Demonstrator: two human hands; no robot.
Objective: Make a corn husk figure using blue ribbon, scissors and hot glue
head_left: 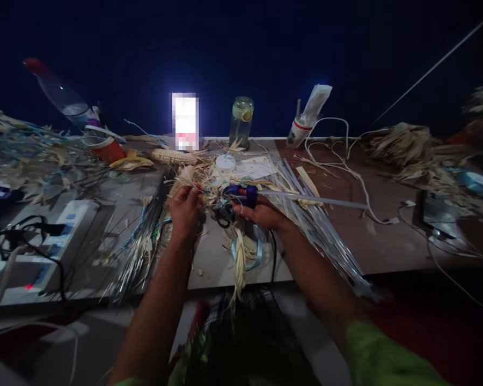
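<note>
My right hand point(263, 212) is closed around a blue glue gun point(241, 195), whose nozzle points left toward my other hand. A long translucent glue stick point(317, 199) sticks out of the gun's back end to the right. Fingers pinched, my left hand point(184, 212) is just left of the gun, among pale corn husk scraps point(187, 176); what lies between its fingertips is too small to make out. Below the gun, a twisted husk strand point(239, 262) hangs over the table's front edge beside a roll of light blue ribbon point(258, 252).
Thin metal wires point(134, 262) lie left of my arms, near a white power strip point(60, 246). Loose glue sticks point(326, 241) lie to the right. A corn cob point(173, 157), a glass bottle point(241, 126) and a cup point(298, 132) are at the back, with a phone point(438, 214) far right.
</note>
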